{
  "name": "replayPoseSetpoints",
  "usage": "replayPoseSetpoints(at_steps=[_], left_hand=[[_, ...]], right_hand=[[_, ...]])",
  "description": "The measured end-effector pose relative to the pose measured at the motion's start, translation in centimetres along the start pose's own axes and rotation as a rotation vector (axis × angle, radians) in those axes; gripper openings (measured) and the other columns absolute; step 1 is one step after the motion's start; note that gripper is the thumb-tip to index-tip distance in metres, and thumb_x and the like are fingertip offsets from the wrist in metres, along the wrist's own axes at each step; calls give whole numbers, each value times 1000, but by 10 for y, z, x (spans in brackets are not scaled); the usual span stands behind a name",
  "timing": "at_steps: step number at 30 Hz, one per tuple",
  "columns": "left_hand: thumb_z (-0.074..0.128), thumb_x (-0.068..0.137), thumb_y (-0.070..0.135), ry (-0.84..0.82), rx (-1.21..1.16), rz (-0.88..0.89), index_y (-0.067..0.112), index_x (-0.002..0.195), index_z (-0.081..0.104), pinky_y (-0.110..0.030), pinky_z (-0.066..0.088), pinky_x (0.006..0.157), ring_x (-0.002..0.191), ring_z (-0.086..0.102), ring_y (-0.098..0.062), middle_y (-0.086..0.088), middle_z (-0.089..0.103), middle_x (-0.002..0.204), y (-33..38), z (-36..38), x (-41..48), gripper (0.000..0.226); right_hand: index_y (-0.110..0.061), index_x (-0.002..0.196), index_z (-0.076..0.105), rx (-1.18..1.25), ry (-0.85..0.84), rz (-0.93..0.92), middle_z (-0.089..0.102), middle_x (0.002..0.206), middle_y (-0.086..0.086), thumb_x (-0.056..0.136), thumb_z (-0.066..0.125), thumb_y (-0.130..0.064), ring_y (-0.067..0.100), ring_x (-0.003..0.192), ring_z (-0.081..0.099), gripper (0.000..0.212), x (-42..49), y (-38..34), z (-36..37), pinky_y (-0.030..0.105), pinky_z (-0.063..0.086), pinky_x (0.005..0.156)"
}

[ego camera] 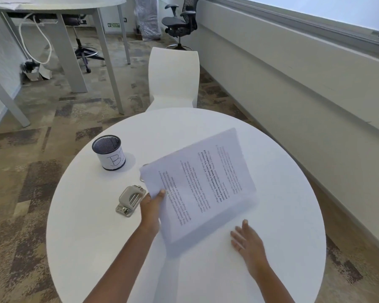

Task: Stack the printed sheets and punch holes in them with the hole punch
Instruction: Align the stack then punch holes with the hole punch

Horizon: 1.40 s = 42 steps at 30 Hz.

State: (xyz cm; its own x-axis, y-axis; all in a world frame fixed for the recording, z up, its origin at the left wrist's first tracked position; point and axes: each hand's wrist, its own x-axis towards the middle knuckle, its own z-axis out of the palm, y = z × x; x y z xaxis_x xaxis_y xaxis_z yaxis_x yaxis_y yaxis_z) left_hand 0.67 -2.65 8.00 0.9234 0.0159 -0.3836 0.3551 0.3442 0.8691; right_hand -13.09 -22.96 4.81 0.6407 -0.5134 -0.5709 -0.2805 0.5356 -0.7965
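Sheets [201, 184] pinched by left hand [151, 206] | right hand [247, 239] fingers spread | cup [109, 153] marked "B" | sign [114, 25] "EXIT"

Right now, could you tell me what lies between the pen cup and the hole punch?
Only bare tabletop between pen cup and hole punch, in the head view.

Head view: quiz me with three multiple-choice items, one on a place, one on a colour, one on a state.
1. The hole punch lies: A) left of the printed sheets B) right of them C) under them.
2. The hole punch is: A) black B) grey C) red.
3. The right hand is: A) gripping the sheets B) open, holding nothing C) pressing the punch.

Key: 1 A, it sits beside the left hand, which holds the sheets' left edge. 2 B, its body is grey. 3 B, its fingers are straight and apart from the sheets.
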Motion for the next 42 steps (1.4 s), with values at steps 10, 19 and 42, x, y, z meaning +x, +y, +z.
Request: replayPoseSetpoints(at_steps=[10, 19, 42], left_hand=[[52, 87, -6, 177, -156, -409, 4, 119, 54, -31, 45, 65, 71, 53, -22, -12, 59, 90, -64, 20, -41, 33], [45, 92, 20, 38, 21, -493, 7, 85, 58, -28, 41, 61, 71, 55, -20, -8, 60, 83, -43, -22, -12, 20], [48, 90, -1, -350, 328, 317, 6, 114, 59, -7, 50, 65, 67, 64, 8, 22, 72, 70, 36, 20, -7, 27]], right_hand=[[-3, 124, 47, -96, -67, 113, 59, 113, 15, 92, 43, 3, 27, 90, 60, 34, -4, 22, 25, 31, 56, 65], [-13, 123, 49, -464, 4, 92, 58, 121, 15, 90, 45, 1, 28, 99, 57, 36, -3, 9, -16, 30, 47, 70], [-11, 115, 52, -622, -79, -606, 62, 103, 0, 92, 43, -2, 20, 98, 57, 27, -20, -48, 41, 22, 45, 73]])
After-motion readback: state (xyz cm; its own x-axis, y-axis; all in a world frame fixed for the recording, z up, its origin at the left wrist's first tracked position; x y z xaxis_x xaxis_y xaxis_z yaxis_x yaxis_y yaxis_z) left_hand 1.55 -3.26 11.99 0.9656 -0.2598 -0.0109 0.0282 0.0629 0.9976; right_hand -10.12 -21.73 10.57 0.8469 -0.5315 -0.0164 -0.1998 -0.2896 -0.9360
